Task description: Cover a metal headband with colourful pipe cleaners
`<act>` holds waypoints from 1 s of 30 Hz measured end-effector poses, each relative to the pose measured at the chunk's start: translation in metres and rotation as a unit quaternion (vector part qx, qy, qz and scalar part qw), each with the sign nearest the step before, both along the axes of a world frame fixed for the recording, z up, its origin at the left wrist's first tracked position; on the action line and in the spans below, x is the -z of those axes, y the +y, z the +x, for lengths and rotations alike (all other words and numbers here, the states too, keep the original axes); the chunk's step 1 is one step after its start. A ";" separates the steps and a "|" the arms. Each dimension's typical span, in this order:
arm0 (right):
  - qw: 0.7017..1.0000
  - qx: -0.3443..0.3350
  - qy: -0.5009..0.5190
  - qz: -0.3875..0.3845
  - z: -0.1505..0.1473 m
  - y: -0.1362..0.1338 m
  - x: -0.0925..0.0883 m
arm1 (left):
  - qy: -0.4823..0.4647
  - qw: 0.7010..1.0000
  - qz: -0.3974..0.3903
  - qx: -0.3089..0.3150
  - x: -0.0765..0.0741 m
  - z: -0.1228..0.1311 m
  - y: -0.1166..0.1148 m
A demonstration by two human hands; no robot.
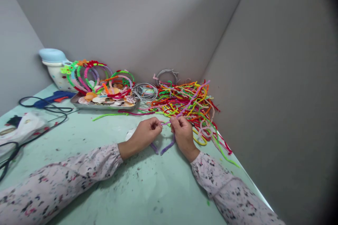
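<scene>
Left hand: (145, 133) fingertips together, clamped on the purple fuzzy wire (194, 95)
Right hand: (184, 135) thumb and fingers pinched on the same wire, just beside the left hand
Purple fuzzy wire: a short stretch spans the two pinches; its long tail rises past the right hand, over the heap
Grip: best kept close to the fingertips, one hand steady while the other works, so the stretch stays taut without kinking
Purple ends: (169, 145) two fuzzy tips hang below the hands, near each other; cannot tell whether they join the held wire; probably worth keeping clear of the fingers
Fuzzy wire heap: (174, 98) just behind the right hand; the tail could snag there, so lift it free
Surface: (148, 190) pale green, open toward the forearms, good room for turning the work
Tray: (105, 107) beyond the left hand, bearing shells (99, 100) and colourful hoops (86, 74); elbows seem safely apart from it
</scene>
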State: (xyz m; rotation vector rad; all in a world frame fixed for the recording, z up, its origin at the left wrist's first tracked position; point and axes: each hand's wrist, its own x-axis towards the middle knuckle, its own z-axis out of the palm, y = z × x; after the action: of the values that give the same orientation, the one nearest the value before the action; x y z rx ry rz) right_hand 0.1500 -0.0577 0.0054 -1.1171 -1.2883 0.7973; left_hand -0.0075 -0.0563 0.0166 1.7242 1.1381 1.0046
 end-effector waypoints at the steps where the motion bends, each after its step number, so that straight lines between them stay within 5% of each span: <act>1: 1.000 0.000 0.002 -0.001 0.000 0.000 0.000 | 0.007 1.000 0.008 -0.001 -0.001 0.000 -0.001; 11: 1.000 -0.004 0.005 0.000 0.005 0.006 0.000 | 0.032 0.996 0.021 0.083 -0.005 0.002 -0.006; 21: 0.998 -0.030 0.052 -0.034 0.001 0.006 0.003 | -0.055 0.978 -0.119 0.159 -0.007 0.001 -0.004; 30: 0.994 -0.031 0.091 -0.049 0.000 0.011 0.001 | 0.096 0.989 0.083 0.078 -0.011 0.001 -0.007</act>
State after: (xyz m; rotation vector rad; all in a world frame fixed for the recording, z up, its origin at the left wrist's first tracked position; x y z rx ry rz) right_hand 0.1498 -0.0469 0.0042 -1.0601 -1.1461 0.9941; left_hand -0.0061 -0.0630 0.0275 2.0460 1.0423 0.8728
